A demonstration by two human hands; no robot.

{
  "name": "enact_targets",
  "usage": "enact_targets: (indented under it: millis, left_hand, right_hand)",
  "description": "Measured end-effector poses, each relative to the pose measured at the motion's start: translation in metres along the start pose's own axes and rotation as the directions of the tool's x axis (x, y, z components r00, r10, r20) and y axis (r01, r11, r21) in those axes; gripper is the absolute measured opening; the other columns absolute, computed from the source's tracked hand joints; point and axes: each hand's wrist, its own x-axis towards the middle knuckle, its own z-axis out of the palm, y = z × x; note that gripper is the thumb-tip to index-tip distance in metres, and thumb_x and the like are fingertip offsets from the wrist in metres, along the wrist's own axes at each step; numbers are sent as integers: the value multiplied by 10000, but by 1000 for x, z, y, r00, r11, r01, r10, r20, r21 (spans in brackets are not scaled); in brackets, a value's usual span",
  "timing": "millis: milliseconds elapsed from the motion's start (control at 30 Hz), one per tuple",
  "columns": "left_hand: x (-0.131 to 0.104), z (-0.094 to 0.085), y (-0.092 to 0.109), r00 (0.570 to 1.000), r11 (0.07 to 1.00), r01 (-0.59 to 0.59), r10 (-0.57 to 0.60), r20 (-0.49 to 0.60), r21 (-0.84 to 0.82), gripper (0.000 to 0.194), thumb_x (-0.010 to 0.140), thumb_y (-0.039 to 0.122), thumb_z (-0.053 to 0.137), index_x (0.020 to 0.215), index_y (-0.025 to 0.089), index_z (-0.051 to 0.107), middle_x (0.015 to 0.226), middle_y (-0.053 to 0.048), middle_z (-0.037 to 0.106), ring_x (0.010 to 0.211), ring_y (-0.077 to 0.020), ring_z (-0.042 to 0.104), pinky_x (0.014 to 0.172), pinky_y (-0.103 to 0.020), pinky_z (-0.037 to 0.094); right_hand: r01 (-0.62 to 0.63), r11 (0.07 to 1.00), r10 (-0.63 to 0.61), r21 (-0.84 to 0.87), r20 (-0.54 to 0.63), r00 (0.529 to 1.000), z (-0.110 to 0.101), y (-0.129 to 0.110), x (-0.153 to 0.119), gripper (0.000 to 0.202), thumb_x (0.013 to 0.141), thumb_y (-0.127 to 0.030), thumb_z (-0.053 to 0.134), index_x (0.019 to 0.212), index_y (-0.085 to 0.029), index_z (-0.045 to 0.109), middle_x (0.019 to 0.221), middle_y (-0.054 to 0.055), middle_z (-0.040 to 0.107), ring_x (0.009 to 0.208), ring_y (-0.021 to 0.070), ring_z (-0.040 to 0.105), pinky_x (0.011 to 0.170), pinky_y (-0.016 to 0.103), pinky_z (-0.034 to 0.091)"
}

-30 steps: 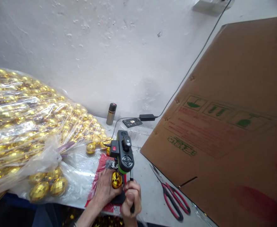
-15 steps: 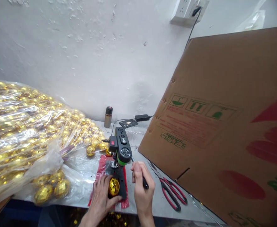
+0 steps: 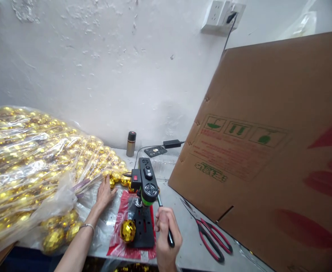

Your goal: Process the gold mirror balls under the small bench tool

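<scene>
left hand (image 3: 104, 194) — at gold balls (image 3: 116, 176) | right hand (image 3: 167, 230) — around lever (image 3: 160, 201) | single ball (image 3: 128, 231) by black baseplate (image 3: 145, 237)

And there on the left wrist it is, the one bright touch: a bracelet (image 3: 87, 226), slim, silvery, catching the light along its curve! A narrow, smooth-looking band, it loops over the arm just behind the left hand (image 3: 105, 192); whether it closes underneath is hidden from this angle. The left forearm (image 3: 77, 245) runs bare down to the bottom edge, slender and tapering neatly toward the wrist. Across to the right hand (image 3: 168, 232), also bare, knuckles and thumb plainly outlined, its wrist running down to the lower edge of the view!
</scene>
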Motion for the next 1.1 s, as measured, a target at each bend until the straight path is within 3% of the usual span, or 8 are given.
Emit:
enact_targets:
  millis: [133, 233, 400, 533, 633, 767, 900, 1100]
  left_hand:
    - [-2, 2, 1, 1000, 993, -10, 12, 17, -114, 599, 826, 249, 633, 1398, 147, 490, 1431, -224, 617, 1406, -408, 558, 1184, -564, 422]
    - [-11, 0, 1, 999, 976, 26, -17, 44, -217, 599, 817, 353, 641, 1361, 151, 492, 1357, -206, 638, 1378, -424, 568, 1121, -598, 475]
    - [-46, -8, 6, 975, 912, 55, 39, 221, -405, 551, 790, 578, 660, 1186, 199, 611, 1015, -65, 769, 976, -312, 754, 888, -454, 621]
    - [-80, -17, 14, 912, 852, 69, 157, 379, -519, 569, 759, 625, 725, 1143, 208, 676, 1011, -55, 799, 971, -287, 747, 879, -403, 616]
    - [-98, -20, 20, 848, 807, 152, 191, 495, -571, 649, 765, 656, 735, 1222, 204, 647, 1012, -52, 778, 876, -252, 730, 745, -351, 600]
    - [-108, -18, 30, 861, 753, 307, 41, 508, -581, 733, 746, 718, 693, 1266, 217, 564, 918, 2, 708, 667, -175, 661, 594, -296, 529]
    - [-114, -14, 39, 827, 662, 425, -7, 562, -618, 704, 749, 679, 712, 1260, 235, 520, 1035, -7, 685, 763, -168, 709, 624, -260, 533]
    - [-115, 8, 34, 870, 695, 359, -7, 493, -623, 782, 701, 683, 769, 1256, 230, 455, 937, 18, 677, 563, -114, 591, 488, -239, 456]
  right_hand:
    - [-9, 1000, 9, -8, 9, 1000, -1, 0, -2, 363, 1097, -256, 465, 748, -217, 555, 734, -20, 561, 570, 102, 514, 534, 215, 435]
    - [-8, 1000, 9, -8, 26, 1000, -1, -2, -1, 359, 1096, -259, 464, 753, -219, 558, 717, -22, 550, 555, 105, 494, 522, 220, 418]
    - [-29, 1000, 29, -7, 0, 1000, 0, -4, 0, 367, 1098, -278, 465, 753, -216, 577, 727, -15, 560, 559, 108, 491, 529, 230, 411]
    - [-43, 999, 43, 0, 9, 999, 0, -5, -1, 354, 1095, -274, 474, 764, -216, 587, 728, -22, 565, 556, 102, 494, 533, 225, 415]
    - [-58, 998, 58, 2, 23, 998, -1, -6, -1, 360, 1094, -284, 472, 757, -215, 577, 734, -18, 573, 548, 102, 485, 518, 227, 411]
    - [-67, 998, 67, -1, 19, 998, -2, -7, -1, 371, 1094, -299, 467, 752, -214, 583, 744, -9, 579, 547, 105, 479, 514, 233, 414]
    - [-65, 998, 65, -11, 33, 997, -2, -7, 0, 365, 1095, -307, 465, 768, -214, 598, 750, -5, 585, 556, 108, 498, 512, 229, 424]
    - [-45, 999, 46, -6, 53, 998, -5, -7, 0, 329, 1096, -275, 462, 799, -216, 591, 766, -6, 592, 585, 106, 521, 521, 214, 433]
